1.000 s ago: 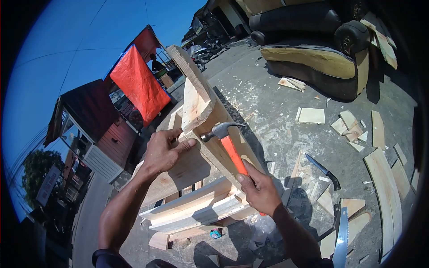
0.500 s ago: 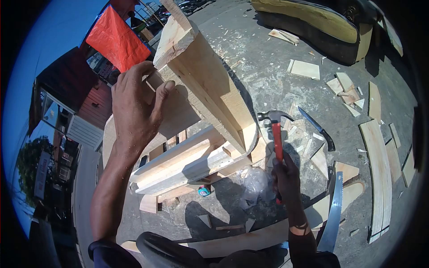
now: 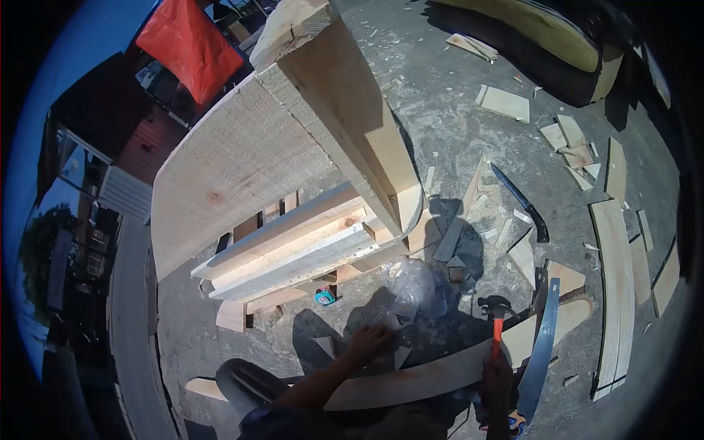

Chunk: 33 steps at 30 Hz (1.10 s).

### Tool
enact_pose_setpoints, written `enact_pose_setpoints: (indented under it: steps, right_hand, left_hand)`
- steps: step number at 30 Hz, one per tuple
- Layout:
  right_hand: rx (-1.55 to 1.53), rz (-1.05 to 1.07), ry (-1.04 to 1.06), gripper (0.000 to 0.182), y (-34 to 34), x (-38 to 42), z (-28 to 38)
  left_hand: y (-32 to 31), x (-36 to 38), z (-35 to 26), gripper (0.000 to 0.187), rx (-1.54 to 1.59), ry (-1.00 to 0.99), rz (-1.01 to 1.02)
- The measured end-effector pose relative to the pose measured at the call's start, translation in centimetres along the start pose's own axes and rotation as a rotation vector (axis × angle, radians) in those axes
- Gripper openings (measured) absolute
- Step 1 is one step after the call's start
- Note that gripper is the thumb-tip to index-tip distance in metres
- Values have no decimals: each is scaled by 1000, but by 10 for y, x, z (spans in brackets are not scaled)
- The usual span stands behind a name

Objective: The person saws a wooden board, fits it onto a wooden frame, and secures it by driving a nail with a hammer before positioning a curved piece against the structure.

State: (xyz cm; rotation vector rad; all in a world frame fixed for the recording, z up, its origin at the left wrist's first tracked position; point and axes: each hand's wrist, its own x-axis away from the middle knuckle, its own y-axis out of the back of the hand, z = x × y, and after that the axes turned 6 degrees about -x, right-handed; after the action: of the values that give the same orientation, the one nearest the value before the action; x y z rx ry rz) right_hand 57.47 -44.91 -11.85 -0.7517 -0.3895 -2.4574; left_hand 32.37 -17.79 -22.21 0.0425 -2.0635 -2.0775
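Note:
My right hand (image 3: 497, 378) is closed round the red handle of a claw hammer (image 3: 497, 312), held low with its head up. My left hand (image 3: 369, 343) reaches low over the ground, fingers stretched toward the near edge of a clear plastic bag (image 3: 414, 286); its contents I cannot make out. In front stands a wooden piece of work: a broad curved board (image 3: 227, 161), a tall upright plank (image 3: 345, 95) and long rails (image 3: 293, 257) near the ground. No hand touches it. A teal tape measure (image 3: 325, 295) lies beside the rails.
A handsaw (image 3: 541, 352) leans near my right arm, over a long curved board (image 3: 418, 378). A knife (image 3: 522, 204) lies among wood scraps. More boards (image 3: 614, 293) lie at right. A yellow-and-black padded object (image 3: 539, 33) is at the back, an orange-red tarp (image 3: 189, 48) at far left.
My left hand has left the upper part of the wooden work and dropped to the plastic bag. My right hand has lowered the hammer toward me and to the right.

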Motion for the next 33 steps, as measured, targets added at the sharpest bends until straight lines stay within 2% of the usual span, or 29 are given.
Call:
enact_pose_setpoints:
  steps: [1,4,6,8,10,11,14,15,16,17,18,20,21,22,24,25,26,27,29,30,32,33]
  right_hand:
    - [-4,-22,61,34,11,-4,-34]
    - [51,31,138,36,0,-35,-47]
    - [-195,9,201,36,-19,-50,-51]
    - [-160,30,312,43,-25,-64,-62]
    - [-154,16,721,44,-47,-53,-20]
    - [111,48,416,39,-42,-47,-6]
    - [192,5,418,31,-54,-24,24]
    - [179,-9,406,31,-51,-21,27]
    - [137,69,269,29,-51,-19,29]
    - [92,152,131,28,-53,-16,29]
    - [75,148,117,28,-54,-15,27]
    - [-98,168,25,30,-61,-13,21]
    - [-108,167,12,30,-66,-15,17]
    - [-148,156,77,26,-74,-17,12]
    - [-197,143,142,22,-81,-14,16]
    - [-242,172,150,26,-83,-10,29]
    - [-287,202,156,30,-85,-7,40]
    - [-298,204,152,30,-88,-5,49]
    - [-159,215,277,43,-92,-5,64]
    - [-164,219,276,43,-94,-8,67]
    - [-118,239,508,47,-102,-16,67]
    - [-122,239,501,47,-107,-19,69]
  left_hand:
    - [-10,3,3,55,-84,-30,1]
    - [8,-8,-4,51,-158,-119,37]
    - [6,-14,-8,45,-116,-145,-54]
    - [3,-17,-8,40,-52,-190,-129]
    - [1,-18,-4,39,-107,-262,-73]
    - [3,-18,-6,39,-117,-265,-74]
    - [27,-33,-15,33,-69,-243,12]
    - [53,-44,-15,30,110,-182,-83]
    - [87,-58,-13,27,283,-118,-171]
    - [136,-74,-9,26,311,-77,-159]
    - [195,-93,-6,24,341,-32,-149]
    - [319,-127,2,27,331,-19,-355]
    - [371,-142,8,24,250,-52,-511]
    - [428,-148,6,20,159,16,-535]
    - [485,-167,33,19,207,145,-640]
    - [517,-175,29,19,206,296,-534]
    - [542,-180,22,18,203,447,-426]
    - [547,-187,34,18,194,442,-418]
    - [542,-198,61,18,-164,285,-353]
    - [541,-198,61,18,-170,285,-351]
    - [536,-199,60,19,-219,333,-289]
    - [534,-201,61,19,-220,331,-281]
